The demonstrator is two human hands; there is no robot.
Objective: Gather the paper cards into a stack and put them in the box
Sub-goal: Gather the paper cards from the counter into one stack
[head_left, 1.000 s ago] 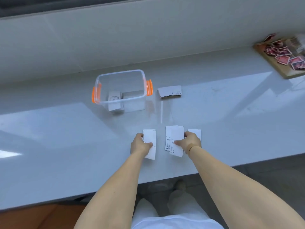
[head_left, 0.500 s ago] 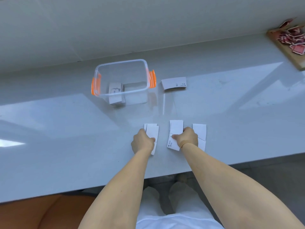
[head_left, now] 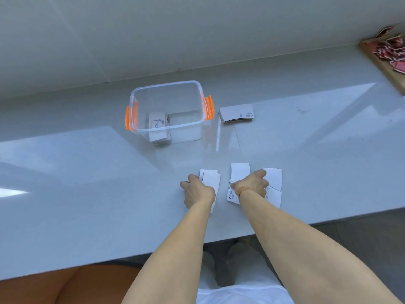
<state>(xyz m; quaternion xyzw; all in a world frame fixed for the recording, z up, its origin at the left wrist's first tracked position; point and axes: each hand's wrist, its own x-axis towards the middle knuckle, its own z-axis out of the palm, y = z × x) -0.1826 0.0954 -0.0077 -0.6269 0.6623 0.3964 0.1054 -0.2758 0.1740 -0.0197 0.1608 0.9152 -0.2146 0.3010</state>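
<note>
White paper cards lie in three small groups near the counter's front edge. My left hand [head_left: 197, 190] presses down on the left group [head_left: 211, 178]. My right hand [head_left: 251, 185] lies flat across the middle group [head_left: 240, 172] and touches the right group [head_left: 274, 183]. A clear plastic box [head_left: 198, 93] with orange latches stands behind them and holds a stack of cards [head_left: 158, 126]. Another neat stack of cards [head_left: 236, 114] rests on the counter just right of the box.
The grey counter [head_left: 87, 172] runs to a white wall behind. A wooden board [head_left: 392, 69] with several red cards sits at the far right. The counter's front edge is close below my wrists.
My right hand has slid rightwards, spreading over the middle and right card groups. My left hand stays on the left group. The camera has tilted a little.
</note>
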